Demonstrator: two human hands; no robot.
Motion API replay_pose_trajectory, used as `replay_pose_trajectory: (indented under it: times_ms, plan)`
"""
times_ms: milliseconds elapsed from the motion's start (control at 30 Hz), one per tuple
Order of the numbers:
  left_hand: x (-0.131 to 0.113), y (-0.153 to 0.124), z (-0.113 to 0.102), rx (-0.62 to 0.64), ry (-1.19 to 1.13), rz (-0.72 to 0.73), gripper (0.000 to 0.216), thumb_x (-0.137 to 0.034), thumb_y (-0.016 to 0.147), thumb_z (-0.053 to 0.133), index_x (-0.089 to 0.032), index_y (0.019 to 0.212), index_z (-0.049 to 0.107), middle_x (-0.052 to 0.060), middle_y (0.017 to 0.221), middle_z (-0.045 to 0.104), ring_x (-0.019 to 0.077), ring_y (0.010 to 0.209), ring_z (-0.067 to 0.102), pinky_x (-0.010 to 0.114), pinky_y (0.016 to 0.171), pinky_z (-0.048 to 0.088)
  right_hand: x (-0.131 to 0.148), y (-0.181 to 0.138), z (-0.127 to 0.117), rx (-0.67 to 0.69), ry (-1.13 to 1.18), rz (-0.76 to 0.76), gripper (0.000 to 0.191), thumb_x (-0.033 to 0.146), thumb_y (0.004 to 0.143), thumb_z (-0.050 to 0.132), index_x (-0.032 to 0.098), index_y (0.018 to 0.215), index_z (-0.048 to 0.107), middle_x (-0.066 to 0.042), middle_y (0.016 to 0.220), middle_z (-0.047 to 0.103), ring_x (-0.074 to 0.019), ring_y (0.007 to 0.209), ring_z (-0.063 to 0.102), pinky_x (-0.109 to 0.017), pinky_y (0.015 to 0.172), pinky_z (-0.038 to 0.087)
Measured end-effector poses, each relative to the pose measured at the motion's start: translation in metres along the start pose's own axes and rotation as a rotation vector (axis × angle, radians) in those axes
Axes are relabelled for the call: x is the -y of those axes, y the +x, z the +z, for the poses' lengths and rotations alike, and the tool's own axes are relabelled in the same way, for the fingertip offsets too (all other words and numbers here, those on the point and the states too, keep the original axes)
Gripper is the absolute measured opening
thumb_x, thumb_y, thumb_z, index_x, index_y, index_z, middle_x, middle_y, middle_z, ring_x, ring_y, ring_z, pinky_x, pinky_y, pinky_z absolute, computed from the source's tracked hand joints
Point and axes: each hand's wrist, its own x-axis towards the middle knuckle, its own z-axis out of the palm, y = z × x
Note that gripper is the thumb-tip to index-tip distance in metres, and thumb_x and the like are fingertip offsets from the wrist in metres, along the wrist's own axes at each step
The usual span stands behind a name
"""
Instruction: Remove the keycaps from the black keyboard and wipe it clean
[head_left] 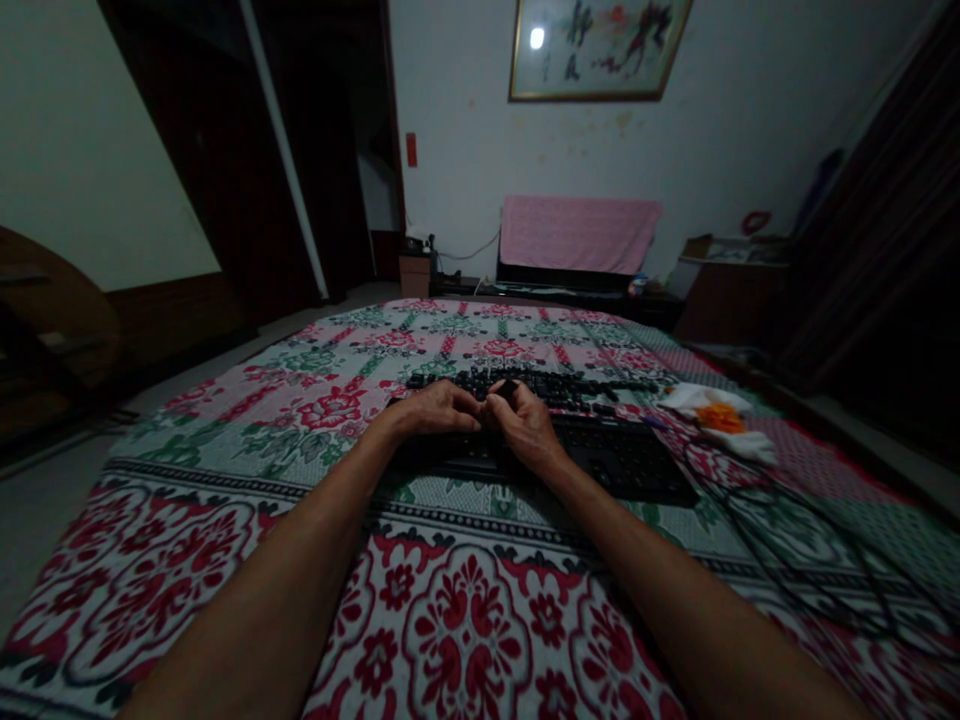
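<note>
A black keyboard (600, 455) lies on the patterned bedspread in front of me, its middle covered by my hands. My right hand (529, 425) is closed, thumb against fingers, on a small black piece that looks like a keycap (508, 388). My left hand (439, 408) rests over the keyboard's left part. Its thumb and fingers are apart and point toward the right fingertips; nothing shows in them. Just beyond the keyboard, many loose black keycaps (570, 388) are spread in a wide band. Dim light hides what lies under the fingertips.
The red, green and white bedspread (472, 620) spreads all around. To the right lie a white bag with something orange (721, 417) and a loose black cable (810, 560). Beyond the bed, a pink cloth (577, 232) hangs over a dark, flat object by the wall.
</note>
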Motion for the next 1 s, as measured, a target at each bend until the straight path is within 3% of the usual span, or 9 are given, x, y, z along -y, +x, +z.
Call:
replay_pose_trajectory:
  times_ms: [167,300,467,767,900,1000]
  plan:
    - [-0.001,0.004,0.007,-0.052,0.218,0.029,0.027,-0.029,0.070,0.052,-0.014,0.084,0.070,-0.005,0.057,0.053,0.0090,0.054,0.046,0.019,0.050,0.031,0.008,-0.004,-0.005,0.045,-0.044,-0.099,0.017,0.031,0.080,0.047,0.017,0.086,0.055,-0.002,0.078,0.060,-0.0132,0.072,0.055,-0.023,0.067,0.042]
    - [-0.004,0.004,0.007,-0.105,0.450,0.061,0.027,-0.025,0.071,0.047,-0.016,0.081,0.071,-0.003,0.054,0.052,0.0088,0.052,0.044,0.020,0.050,0.030,0.013,-0.004,-0.008,0.119,-0.035,-0.172,0.017,0.032,0.080,0.049,0.017,0.083,0.057,-0.002,0.080,0.058,-0.0117,0.069,0.054,-0.022,0.066,0.042]
    - [0.000,0.005,0.007,-0.150,0.646,0.021,0.024,-0.026,0.070,0.051,-0.020,0.082,0.071,0.002,0.071,0.064,0.0152,0.067,0.054,0.023,0.062,0.037,0.005,0.003,-0.012,-0.096,0.058,-0.063,0.021,0.036,0.079,0.050,0.017,0.089,0.053,-0.002,0.075,0.061,-0.0135,0.068,0.057,-0.025,0.066,0.045]
    - [0.005,0.002,-0.004,-0.185,0.654,-0.105,0.030,-0.020,0.068,0.053,-0.024,0.092,0.071,0.001,0.082,0.069,0.0176,0.081,0.059,0.023,0.072,0.041,-0.015,0.006,-0.016,-0.077,-0.088,-0.001,0.021,0.035,0.076,0.050,0.018,0.085,0.056,-0.002,0.072,0.061,-0.0140,0.064,0.054,-0.025,0.060,0.044]
    - [0.015,0.013,-0.012,-0.340,0.658,-0.175,0.030,-0.027,0.074,0.051,-0.024,0.097,0.069,0.002,0.092,0.070,0.0177,0.087,0.060,0.023,0.076,0.041,-0.012,0.004,-0.015,-0.070,-0.102,0.011,0.019,0.034,0.076,0.050,0.018,0.084,0.056,0.000,0.067,0.057,-0.0130,0.060,0.052,-0.023,0.058,0.041]
    - [0.025,0.028,-0.014,-0.333,0.651,-0.234,0.029,-0.031,0.073,0.053,-0.025,0.097,0.070,0.003,0.092,0.070,0.0192,0.090,0.061,0.024,0.076,0.042,-0.010,0.003,-0.015,-0.054,-0.111,0.017,0.019,0.033,0.076,0.050,0.017,0.084,0.057,0.000,0.065,0.056,-0.0129,0.059,0.051,-0.023,0.057,0.040]
